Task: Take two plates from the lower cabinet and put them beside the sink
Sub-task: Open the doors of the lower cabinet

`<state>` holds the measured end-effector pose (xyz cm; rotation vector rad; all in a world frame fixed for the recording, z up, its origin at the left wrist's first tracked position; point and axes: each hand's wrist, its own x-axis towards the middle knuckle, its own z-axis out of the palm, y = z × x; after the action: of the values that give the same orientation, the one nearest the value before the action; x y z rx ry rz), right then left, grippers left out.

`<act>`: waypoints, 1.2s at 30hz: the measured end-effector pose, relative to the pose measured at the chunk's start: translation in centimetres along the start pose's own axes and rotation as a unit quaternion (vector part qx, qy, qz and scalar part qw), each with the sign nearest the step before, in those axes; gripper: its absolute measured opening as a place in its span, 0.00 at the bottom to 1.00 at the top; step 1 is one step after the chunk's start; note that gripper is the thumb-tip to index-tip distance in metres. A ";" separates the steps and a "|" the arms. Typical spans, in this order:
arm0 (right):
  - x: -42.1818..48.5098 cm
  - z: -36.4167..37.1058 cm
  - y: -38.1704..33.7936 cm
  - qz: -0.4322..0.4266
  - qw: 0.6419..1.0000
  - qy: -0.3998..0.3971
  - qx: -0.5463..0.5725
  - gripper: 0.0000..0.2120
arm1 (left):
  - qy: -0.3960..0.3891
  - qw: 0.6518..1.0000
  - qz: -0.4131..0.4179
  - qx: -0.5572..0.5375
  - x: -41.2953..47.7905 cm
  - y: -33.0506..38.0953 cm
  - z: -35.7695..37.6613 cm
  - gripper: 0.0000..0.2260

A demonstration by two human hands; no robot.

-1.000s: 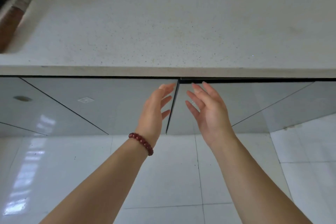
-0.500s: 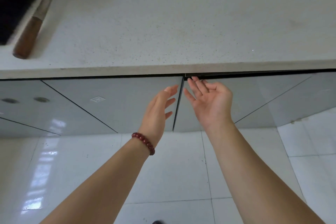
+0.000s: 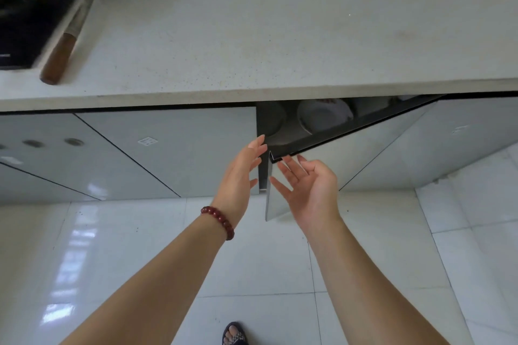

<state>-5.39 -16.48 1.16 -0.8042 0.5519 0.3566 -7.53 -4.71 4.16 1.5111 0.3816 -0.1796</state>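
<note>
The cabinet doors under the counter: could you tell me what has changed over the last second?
The right door has swung open, the right hand at its top corner, showing plates inside. The left door remains shut; the left hand stays open, holding nothing.

Pale speckled stone countertop (image 3: pixel 280 22) across upper half, thick front edge overhanging. Black cooktop (image 3: pixel 19 17) at far left corner of counter; utensil with wooden handle (image 3: pixel 60 60) and metal shaft lies on counter just beside it, tilted. Below counter, row of glossy grey cabinet fronts (image 3: pixel 126 148), reflecting floor lines. Floor (image 3: pixel 140 246) of large white glossy tiles, thin grey joints, bright light reflections at left.
</note>
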 end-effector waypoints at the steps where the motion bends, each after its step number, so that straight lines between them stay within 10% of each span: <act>1: -0.6 -0.6 -0.2 0.003 1.000 -0.002 -0.010 0.18 | 0.004 1.000 0.000 0.005 -0.7 -0.2 0.8 0.20; 7: -4.4 -4.9 -1.4 0.027 0.998 -0.009 -0.061 0.06 | 0.030 0.999 -0.013 0.003 -5.0 -1.7 5.3 0.23; 23: -12.4 -16.0 -6.1 -0.008 0.980 0.031 -0.197 0.14 | 0.034 0.998 -0.057 -0.001 -14.0 -5.4 15.1 0.21; 36: -16.8 -24.8 -10.1 -0.093 0.966 0.122 -0.208 0.14 | -0.120 0.989 -0.056 0.060 -16.6 -6.9 24.0 0.29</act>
<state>-22.02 -43.36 2.85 -1.3085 0.6338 0.2020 -22.13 -30.87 3.88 1.5659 0.2652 -0.4755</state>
